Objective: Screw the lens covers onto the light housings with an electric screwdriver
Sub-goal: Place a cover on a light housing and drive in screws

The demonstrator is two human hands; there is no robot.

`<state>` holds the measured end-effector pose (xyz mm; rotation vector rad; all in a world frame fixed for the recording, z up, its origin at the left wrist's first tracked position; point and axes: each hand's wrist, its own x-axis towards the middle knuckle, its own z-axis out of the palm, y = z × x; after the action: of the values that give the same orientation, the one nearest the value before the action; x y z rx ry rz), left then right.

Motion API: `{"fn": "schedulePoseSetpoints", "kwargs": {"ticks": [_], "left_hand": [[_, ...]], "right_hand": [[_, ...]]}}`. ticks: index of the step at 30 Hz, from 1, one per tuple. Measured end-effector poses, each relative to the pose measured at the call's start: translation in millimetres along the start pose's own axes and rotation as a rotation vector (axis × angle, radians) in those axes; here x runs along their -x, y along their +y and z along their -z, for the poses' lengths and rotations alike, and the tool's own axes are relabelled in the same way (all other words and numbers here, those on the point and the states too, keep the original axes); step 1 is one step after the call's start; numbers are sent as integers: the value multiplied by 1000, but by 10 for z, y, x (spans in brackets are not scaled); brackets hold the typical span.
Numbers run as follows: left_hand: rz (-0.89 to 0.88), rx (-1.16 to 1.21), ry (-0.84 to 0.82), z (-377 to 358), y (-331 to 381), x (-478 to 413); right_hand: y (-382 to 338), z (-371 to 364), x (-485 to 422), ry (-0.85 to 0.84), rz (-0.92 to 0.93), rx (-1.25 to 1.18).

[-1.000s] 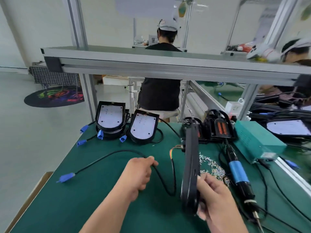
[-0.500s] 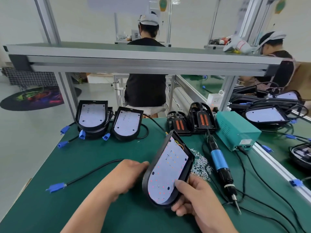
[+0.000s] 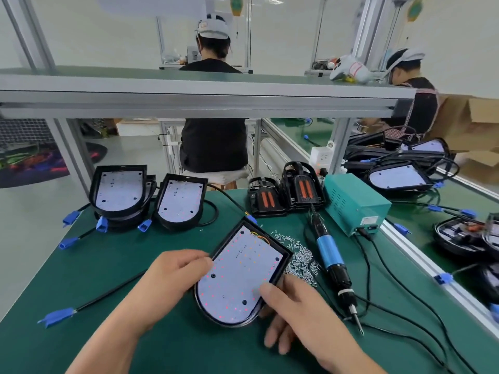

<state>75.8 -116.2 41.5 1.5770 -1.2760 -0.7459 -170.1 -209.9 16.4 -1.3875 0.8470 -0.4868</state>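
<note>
Black light housing [image 3: 237, 271] sat between your hands, left hand [image 3: 175, 276] gripping one edge, right hand [image 3: 294, 303] the other. Set down carelessly, it could scatter the nearby screws [image 3: 299, 263]

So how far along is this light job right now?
Early. The left hand and right hand hold one housing face up, no cover on it. The screwdriver and screws lie untouched on the mat beside it. More housings wait at the back.
</note>
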Motion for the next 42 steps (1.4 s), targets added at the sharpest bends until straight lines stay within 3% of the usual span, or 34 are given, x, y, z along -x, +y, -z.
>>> {"fn": "schedulePoseSetpoints", "kwargs": {"ticks": [5, 10, 14, 21, 27, 34, 42], "left_hand": [[64, -199, -39, 121, -95, -29], [30, -285, -193, 113, -93, -11], [-5, -354, -258, 38, -54, -2], [-41, -694, -239, -218, -116, -20], [16, -590, -243, -207, -52, -37], [56, -531, -256, -175, -65, -43], [59, -305, -272, -148, -132, -36]], "right_hand": [[-300, 477, 41, 309, 250, 547], [-775, 949, -546, 600, 425, 669], [-1082, 1328, -1451, 658, 383, 819], [-1291, 1449, -2501, 635, 284, 1192], [-1191, 1371, -2808, 676, 214, 1242], [-1122, 1466, -2893, 718, 223, 1133], [-1161, 1421, -2800, 757, 424, 945]]}}
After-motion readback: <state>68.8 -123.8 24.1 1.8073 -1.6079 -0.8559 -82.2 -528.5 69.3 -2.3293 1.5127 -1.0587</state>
